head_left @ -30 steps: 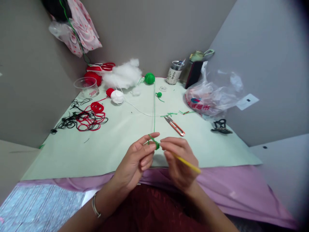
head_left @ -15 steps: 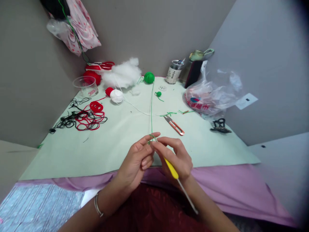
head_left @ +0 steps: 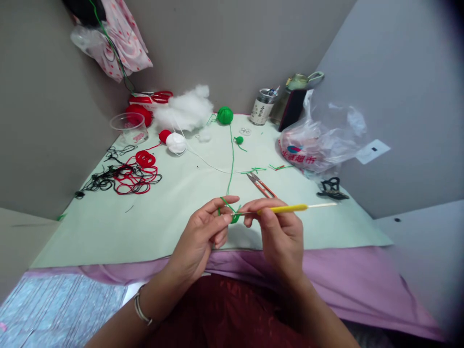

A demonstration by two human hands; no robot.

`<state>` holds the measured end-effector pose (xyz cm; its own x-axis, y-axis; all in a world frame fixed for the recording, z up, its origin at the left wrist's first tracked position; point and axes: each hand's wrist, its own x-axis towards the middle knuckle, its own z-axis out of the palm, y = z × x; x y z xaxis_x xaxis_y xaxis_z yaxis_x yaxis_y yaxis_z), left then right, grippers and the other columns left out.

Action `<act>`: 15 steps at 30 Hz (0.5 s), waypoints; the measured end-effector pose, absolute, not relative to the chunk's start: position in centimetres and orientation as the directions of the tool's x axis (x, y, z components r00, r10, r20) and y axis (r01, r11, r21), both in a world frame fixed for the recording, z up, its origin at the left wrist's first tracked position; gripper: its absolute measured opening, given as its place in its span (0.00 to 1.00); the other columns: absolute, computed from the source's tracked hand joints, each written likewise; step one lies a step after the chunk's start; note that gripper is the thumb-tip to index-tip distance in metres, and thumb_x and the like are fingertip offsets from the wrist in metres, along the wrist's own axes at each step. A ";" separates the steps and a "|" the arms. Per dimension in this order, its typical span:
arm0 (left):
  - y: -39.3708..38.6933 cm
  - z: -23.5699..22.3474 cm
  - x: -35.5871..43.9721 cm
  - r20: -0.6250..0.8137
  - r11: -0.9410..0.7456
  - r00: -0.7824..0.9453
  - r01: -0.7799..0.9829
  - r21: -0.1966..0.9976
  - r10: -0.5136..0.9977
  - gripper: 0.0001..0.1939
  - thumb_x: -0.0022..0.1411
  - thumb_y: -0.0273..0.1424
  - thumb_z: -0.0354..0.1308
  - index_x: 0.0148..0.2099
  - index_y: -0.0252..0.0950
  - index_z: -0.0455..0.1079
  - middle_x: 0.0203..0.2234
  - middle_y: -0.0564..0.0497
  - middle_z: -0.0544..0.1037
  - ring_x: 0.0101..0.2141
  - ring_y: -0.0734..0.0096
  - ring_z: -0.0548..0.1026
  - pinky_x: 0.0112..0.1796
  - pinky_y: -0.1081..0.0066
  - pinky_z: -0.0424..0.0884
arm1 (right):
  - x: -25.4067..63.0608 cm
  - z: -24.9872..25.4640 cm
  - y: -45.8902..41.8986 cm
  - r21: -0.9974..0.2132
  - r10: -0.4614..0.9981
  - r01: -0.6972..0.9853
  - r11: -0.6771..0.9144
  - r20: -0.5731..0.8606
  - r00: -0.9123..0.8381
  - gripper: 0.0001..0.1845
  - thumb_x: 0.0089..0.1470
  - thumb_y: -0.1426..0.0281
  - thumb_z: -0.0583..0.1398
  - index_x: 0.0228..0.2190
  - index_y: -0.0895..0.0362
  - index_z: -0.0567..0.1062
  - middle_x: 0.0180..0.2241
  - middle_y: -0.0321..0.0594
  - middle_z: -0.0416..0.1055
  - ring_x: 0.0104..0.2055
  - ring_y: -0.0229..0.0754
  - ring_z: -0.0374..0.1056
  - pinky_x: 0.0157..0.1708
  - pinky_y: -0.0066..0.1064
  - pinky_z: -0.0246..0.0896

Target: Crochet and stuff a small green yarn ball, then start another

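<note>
My right hand [head_left: 284, 232] grips a yellow-handled crochet hook [head_left: 284, 209], held nearly level with its metal tip pointing left. The tip meets a small green crochet piece [head_left: 235, 218], pinched between the thumb and fingers of my left hand [head_left: 203, 234]. Green yarn [head_left: 232, 159] loops over my raised left index finger and runs back across the table to a green yarn ball [head_left: 225, 115]. Orange-handled thread snips [head_left: 261, 186] lie just beyond my right hand, their near end hidden behind it.
Tangled black and red yarn [head_left: 136, 179] lies at the left, near a clear plastic cup [head_left: 129, 129]. White stuffing [head_left: 186, 108] and a white yarn ball [head_left: 176, 143] sit farther back. A plastic bag [head_left: 311, 145] and black hair claw [head_left: 332, 188] are at the right.
My right hand has moved slightly right and turned the crochet hook from steeply slanted to nearly level. The green piece now shows between my hands, and the yarn to the ball hangs slacker.
</note>
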<state>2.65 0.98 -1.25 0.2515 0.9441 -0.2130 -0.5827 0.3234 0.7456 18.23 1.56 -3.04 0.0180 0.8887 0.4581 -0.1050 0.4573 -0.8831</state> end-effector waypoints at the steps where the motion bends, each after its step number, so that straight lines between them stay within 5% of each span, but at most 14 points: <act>1: 1.0 -1.2 2.6 -0.209 0.319 0.250 -0.584 0.747 0.946 0.15 0.60 0.29 0.71 0.50 0.35 0.82 0.27 0.59 0.68 0.19 0.90 0.58 0.20 0.83 0.56 | 18.3 -3.0 1.5 -0.889 0.895 -0.116 0.443 0.445 0.007 0.12 0.71 0.70 0.56 0.40 0.53 0.81 0.36 0.39 0.81 0.31 0.37 0.74 0.33 0.32 0.72; 4: 0.9 -1.1 2.5 -0.196 0.280 0.203 -0.587 0.759 0.959 0.16 0.59 0.29 0.72 0.50 0.35 0.81 0.28 0.59 0.69 0.18 0.90 0.58 0.20 0.83 0.55 | 18.4 -3.1 1.2 -0.827 0.831 0.083 0.556 0.556 -0.030 0.12 0.71 0.74 0.56 0.43 0.53 0.80 0.37 0.39 0.81 0.34 0.38 0.76 0.36 0.32 0.74; 9: 0.7 -1.5 2.9 -0.220 0.307 0.215 -0.606 0.734 0.952 0.22 0.58 0.31 0.74 0.55 0.36 0.78 0.27 0.59 0.70 0.18 0.91 0.56 0.19 0.83 0.52 | 18.2 -3.6 0.6 -0.386 0.549 0.508 0.770 0.807 -0.219 0.16 0.64 0.79 0.62 0.49 0.53 0.80 0.43 0.45 0.80 0.44 0.43 0.77 0.41 0.33 0.75; 11: 0.7 -1.7 2.8 -0.242 0.376 0.292 -0.620 0.688 0.925 0.21 0.59 0.31 0.74 0.55 0.35 0.78 0.25 0.60 0.68 0.17 0.91 0.52 0.18 0.83 0.50 | 18.1 -3.6 0.5 -0.431 0.573 0.496 0.754 0.800 -0.176 0.16 0.63 0.79 0.62 0.49 0.52 0.81 0.43 0.45 0.79 0.44 0.43 0.77 0.41 0.33 0.75; 15: 0.9 -1.6 2.5 -0.250 0.387 0.298 -0.644 0.660 0.921 0.18 0.60 0.29 0.72 0.52 0.34 0.79 0.23 0.62 0.64 0.17 0.91 0.49 0.18 0.83 0.48 | 18.0 -3.0 0.8 -0.735 0.741 0.189 0.651 0.669 0.053 0.14 0.67 0.78 0.58 0.44 0.51 0.81 0.36 0.38 0.78 0.35 0.40 0.74 0.36 0.34 0.73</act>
<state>2.49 0.93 -1.59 0.2985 0.9212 -0.2496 -0.6436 0.3874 0.6601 18.02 0.78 -3.04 0.0530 0.7410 0.6694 0.1893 0.6507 -0.7354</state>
